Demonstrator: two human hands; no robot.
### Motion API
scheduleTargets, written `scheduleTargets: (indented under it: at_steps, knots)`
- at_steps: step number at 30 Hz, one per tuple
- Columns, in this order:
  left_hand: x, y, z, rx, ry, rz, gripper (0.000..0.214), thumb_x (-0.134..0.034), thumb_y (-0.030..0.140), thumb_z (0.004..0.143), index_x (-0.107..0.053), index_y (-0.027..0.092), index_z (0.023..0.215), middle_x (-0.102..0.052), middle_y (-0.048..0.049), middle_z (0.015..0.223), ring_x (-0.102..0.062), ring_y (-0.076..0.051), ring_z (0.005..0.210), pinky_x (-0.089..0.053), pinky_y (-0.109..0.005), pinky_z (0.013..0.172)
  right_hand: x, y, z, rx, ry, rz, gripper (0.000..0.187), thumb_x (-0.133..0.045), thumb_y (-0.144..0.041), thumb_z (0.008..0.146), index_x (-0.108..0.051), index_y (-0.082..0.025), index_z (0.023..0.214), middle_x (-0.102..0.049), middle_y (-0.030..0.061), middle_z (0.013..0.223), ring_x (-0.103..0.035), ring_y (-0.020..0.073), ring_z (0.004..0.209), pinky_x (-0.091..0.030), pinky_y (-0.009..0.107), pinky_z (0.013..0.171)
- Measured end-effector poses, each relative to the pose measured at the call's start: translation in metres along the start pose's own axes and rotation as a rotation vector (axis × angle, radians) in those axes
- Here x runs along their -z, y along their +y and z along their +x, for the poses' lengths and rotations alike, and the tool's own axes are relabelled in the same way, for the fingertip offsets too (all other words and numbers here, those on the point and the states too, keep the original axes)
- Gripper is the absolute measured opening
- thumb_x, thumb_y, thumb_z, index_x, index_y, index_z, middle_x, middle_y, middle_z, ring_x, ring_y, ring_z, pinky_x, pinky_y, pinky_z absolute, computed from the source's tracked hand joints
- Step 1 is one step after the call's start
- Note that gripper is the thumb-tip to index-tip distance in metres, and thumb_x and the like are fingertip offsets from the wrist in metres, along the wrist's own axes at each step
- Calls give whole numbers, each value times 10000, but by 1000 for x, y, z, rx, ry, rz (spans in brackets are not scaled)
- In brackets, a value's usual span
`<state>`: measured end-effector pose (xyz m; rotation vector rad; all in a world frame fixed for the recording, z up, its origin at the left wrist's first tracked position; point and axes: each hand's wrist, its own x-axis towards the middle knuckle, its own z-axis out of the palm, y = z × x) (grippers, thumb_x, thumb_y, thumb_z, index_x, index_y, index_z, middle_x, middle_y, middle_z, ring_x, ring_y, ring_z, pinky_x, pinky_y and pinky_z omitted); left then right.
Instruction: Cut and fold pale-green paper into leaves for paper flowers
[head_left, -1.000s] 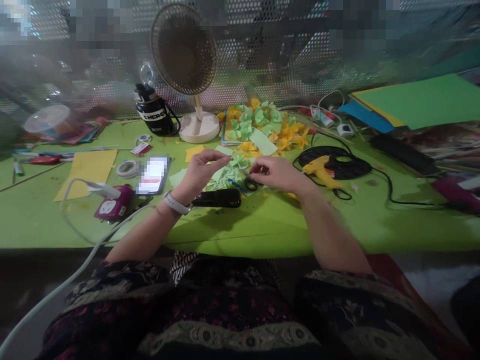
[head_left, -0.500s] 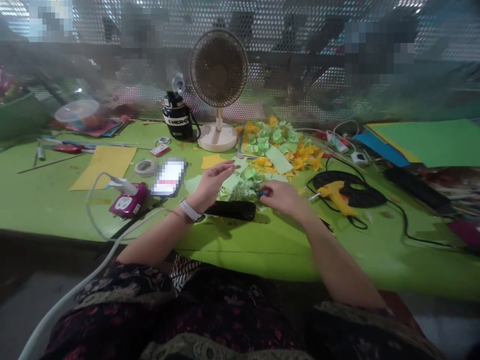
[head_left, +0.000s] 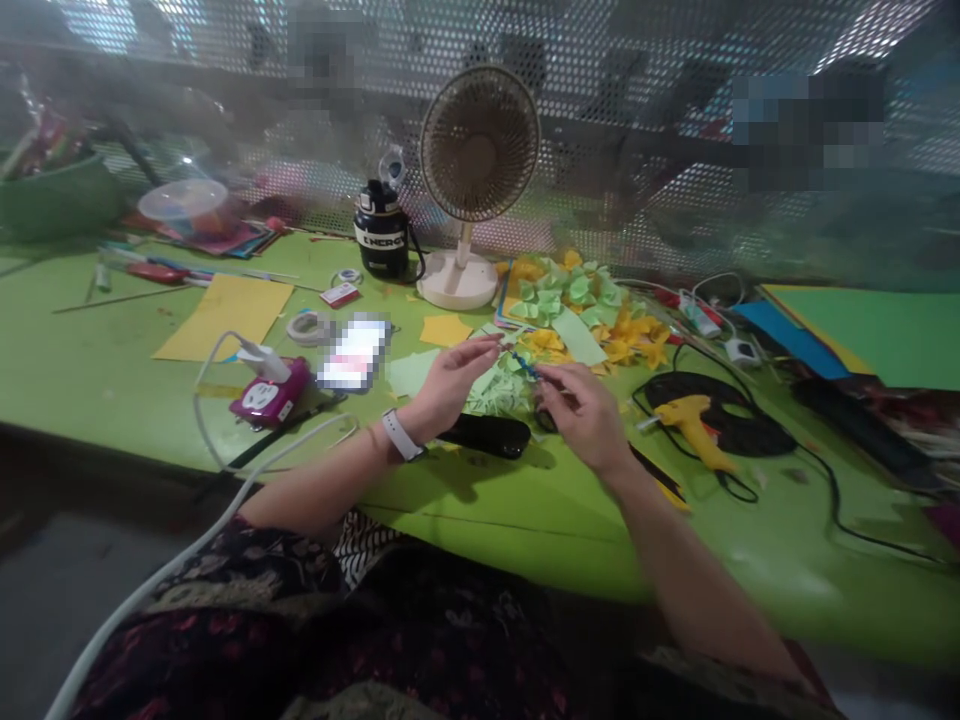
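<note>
My right hand (head_left: 581,410) pinches a thin, twisted blue piece (head_left: 523,364) between thumb and fingertips, its free end pointing left. Just across from it, my left hand (head_left: 457,385), with a pale watch on the wrist, has its thumb and fingers pressed together. Whatever those left fingertips hold is too small to make out. Beneath both hands lies a heap of pale green paper cuttings (head_left: 499,390). A long black object (head_left: 491,436) rests on the table in front of the heap, close below my left hand.
Folded green and yellow paper flowers (head_left: 570,290) pile up behind my hands. A fan (head_left: 457,280) and black bottle (head_left: 382,240) stand at the back. Right lies a yellow glue gun (head_left: 694,425) with its cord; left, a phone (head_left: 354,352) and purple power socket (head_left: 274,395).
My right hand has turned and lifted, so the blue piece now shows more plainly. Both hands have come closer together. The whole view has shifted, with things appearing further right.
</note>
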<state>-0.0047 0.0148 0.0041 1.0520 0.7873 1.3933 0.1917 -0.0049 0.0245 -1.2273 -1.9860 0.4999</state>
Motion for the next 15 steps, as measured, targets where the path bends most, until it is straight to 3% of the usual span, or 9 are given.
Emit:
scheduleTargets:
  at_steps: [4,9,15]
  knots:
    - [-3,0,-3,1,-39,-69,129,-727,293,771,-749,222,876,-674,-49,1246,-582,-209,1226,-385,-425,1123,0,3,1,23,-25,-48,346,-459,-393,933,-680,-198,1114,-656,125,1087,-654,246,896,-551,372,734]
    - [-5,0,-7,-41,-119,-47,121,-740,276,765,-762,241,879,-640,-47,1309,-558,-225,1265,-399,-448,1110,2,4,2,3,-45,-160,340,-371,-303,914,-663,-190,1047,-684,119,1024,-644,259,918,-506,387,825]
    - [-8,3,-11,-38,-167,-79,93,-737,249,767,-777,271,847,-648,-20,1285,-563,-213,1253,-404,-455,1113,-1,1,4,-11,-148,-193,344,-324,-268,881,-652,-165,900,-703,142,975,-640,267,924,-487,373,837]
